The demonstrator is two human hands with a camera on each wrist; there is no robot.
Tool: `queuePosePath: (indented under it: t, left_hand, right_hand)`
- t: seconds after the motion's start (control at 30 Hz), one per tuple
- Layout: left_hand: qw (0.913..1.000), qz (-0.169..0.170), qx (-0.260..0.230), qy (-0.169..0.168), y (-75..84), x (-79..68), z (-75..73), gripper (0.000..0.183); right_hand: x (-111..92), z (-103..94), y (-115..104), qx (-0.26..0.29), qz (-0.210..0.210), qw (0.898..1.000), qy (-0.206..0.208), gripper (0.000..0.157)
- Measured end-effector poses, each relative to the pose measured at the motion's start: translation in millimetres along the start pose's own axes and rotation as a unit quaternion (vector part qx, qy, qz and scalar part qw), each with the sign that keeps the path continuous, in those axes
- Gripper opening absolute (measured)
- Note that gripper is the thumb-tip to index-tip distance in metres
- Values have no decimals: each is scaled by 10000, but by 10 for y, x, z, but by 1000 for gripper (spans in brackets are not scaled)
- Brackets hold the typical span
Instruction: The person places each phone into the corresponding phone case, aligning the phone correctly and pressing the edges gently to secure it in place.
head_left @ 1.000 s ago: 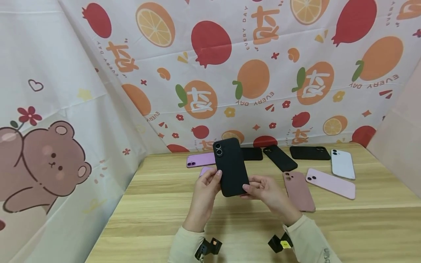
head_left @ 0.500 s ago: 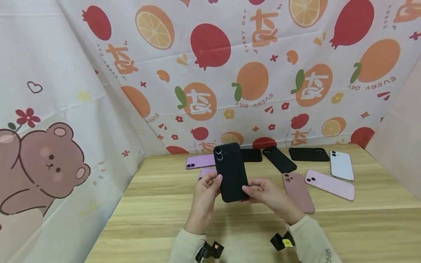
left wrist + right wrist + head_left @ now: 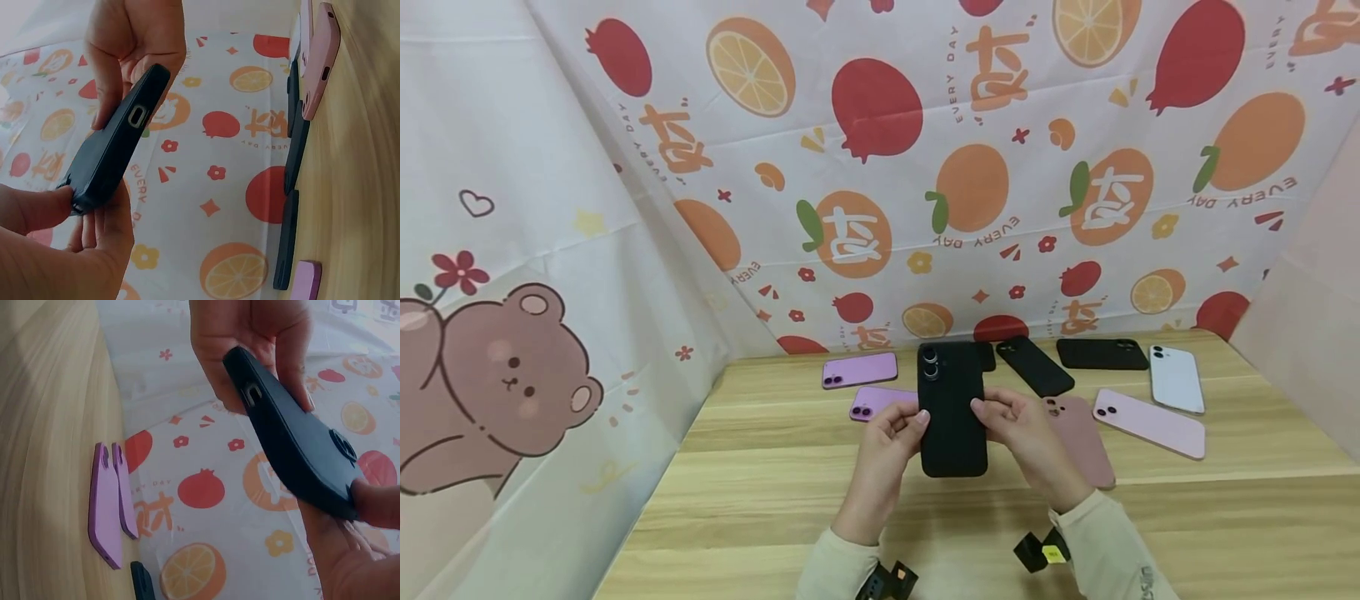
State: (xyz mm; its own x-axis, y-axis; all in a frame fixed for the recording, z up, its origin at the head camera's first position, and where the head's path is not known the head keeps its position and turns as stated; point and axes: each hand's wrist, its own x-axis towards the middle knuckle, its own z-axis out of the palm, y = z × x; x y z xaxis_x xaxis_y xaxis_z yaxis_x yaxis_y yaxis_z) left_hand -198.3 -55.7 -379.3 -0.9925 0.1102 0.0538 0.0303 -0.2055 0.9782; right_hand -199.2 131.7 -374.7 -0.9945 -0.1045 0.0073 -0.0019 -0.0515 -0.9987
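A black phone (image 3: 953, 425) is held upright above the table, its camera-lens side facing the head view. My left hand (image 3: 891, 442) pinches its left edge, thumb on the back. The right hand (image 3: 1018, 433) grips the opposite edge the same way. In the left wrist view the phone (image 3: 119, 140) shows its bottom edge with an oblong port opening, between my left hand (image 3: 94, 250) below and the right hand (image 3: 137, 37) above. The right wrist view shows the same port on the phone (image 3: 287, 434); the side facing away from my head is hidden in the head view.
Two purple phones (image 3: 859, 370) lie behind to the left. Several black ones (image 3: 1036, 365) line the back. Right of my hands are a dusty-pink phone or case (image 3: 1082, 442), a pale pink phone (image 3: 1150, 423) and a white one (image 3: 1177, 379). A fruit-print cloth (image 3: 970, 250) hangs behind the wooden table (image 3: 737, 500).
The phone has moved lower and right and turned from tilted to nearly upright. My right hand has shifted up along its edge. More of the purple phones shows at the left.
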Motion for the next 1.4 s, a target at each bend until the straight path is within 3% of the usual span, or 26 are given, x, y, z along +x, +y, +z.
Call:
queuePosePath:
  t: [0.13,0.27,0.57,0.8,1.13,1.4]
  left_hand:
    - [9995,-20,199,-243,8,-4,-21,33]
    - [9981,148,538,-261,31,-4,-57,44]
    - [9987,374,336,-92,54,31,-109,38]
    - [9981,596,145,57,73,39,-119,27]
    - [9987,373,-88,328,80,22,-125,18]
    - [9986,412,-80,326,71,14,-87,19]
  right_hand:
    - [-23,12,-12,49,-28,9998,176,40]
    - [-33,24,-18,-41,-65,9997,232,37]
    - [-80,78,-30,-149,-365,9992,-118,40]
    - [-87,99,-36,-166,-367,9989,-259,41]
    - [-47,55,-18,-247,-372,9950,-891,47]
    - [-24,6,-18,-233,-297,9934,-1086,51]
